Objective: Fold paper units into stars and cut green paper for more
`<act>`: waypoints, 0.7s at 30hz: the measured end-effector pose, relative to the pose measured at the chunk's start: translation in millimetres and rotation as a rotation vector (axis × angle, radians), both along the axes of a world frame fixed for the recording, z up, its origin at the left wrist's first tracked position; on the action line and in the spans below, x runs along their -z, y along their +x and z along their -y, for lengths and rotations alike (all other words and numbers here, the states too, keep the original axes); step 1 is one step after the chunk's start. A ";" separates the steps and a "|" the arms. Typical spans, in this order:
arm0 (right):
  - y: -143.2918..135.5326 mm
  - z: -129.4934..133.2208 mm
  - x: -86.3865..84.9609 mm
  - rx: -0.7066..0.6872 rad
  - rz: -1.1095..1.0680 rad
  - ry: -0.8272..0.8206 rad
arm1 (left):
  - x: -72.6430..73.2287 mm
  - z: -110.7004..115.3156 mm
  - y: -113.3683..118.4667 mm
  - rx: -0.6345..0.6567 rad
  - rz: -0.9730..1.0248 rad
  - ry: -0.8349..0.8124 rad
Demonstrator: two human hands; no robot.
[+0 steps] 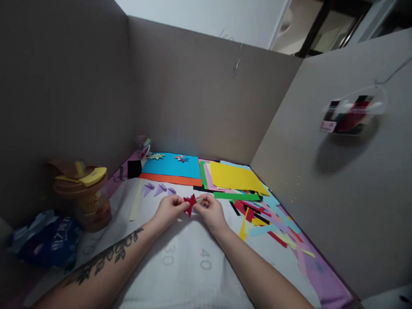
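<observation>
Between my two hands is a small red folded paper piece (190,204) with pointed corners. My left hand (170,209) pinches its left side with thumb and fingertips. At its right side, my right hand (211,211) has its thumb on the red piece and its fingers curled; a pale bit of paper shows by those fingertips. Three light purple folded pieces (160,189) lie on the white cloth (180,287) beyond my left hand, with a pale green strip (136,201) to their left.
Blue sheets (172,166) bearing two folded stars and a yellow sheet (238,177) lie at the back. Many coloured strips (258,217) are scattered at right. A lidded orange-brown container (91,202) and a blue bag (50,239) stand left. Grey panels surround the table.
</observation>
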State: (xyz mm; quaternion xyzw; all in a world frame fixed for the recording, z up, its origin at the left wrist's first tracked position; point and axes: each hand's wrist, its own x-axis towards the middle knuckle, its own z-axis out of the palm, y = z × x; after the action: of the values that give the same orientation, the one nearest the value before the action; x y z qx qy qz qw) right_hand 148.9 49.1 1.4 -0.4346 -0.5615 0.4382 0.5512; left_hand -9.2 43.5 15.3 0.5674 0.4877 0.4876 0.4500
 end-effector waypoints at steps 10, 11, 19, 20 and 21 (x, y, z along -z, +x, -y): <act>-2.8 4.8 -5.6 0.022 0.051 0.038 | 2.7 0.3 4.7 0.009 -0.098 0.064; -2.2 4.8 -7.3 0.028 0.060 0.045 | -0.5 -1.6 1.6 0.024 -0.115 0.081; 11.2 -4.7 -7.1 0.174 0.242 0.090 | -36.1 -41.5 -44.7 -0.262 -0.554 0.239; 11.6 -5.5 -6.3 0.175 0.247 0.091 | -36.8 -46.9 -45.1 -0.278 -0.682 0.195; 11.6 -5.8 -5.8 0.175 0.248 0.092 | -36.2 -51.8 -43.7 -0.285 -0.812 0.139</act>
State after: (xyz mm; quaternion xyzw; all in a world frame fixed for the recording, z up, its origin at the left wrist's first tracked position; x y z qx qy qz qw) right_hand 160.5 54.9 7.1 -0.5069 -0.6047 0.3056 0.5329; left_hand -53.0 95.3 51.5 0.6691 0.6646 0.3137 0.1105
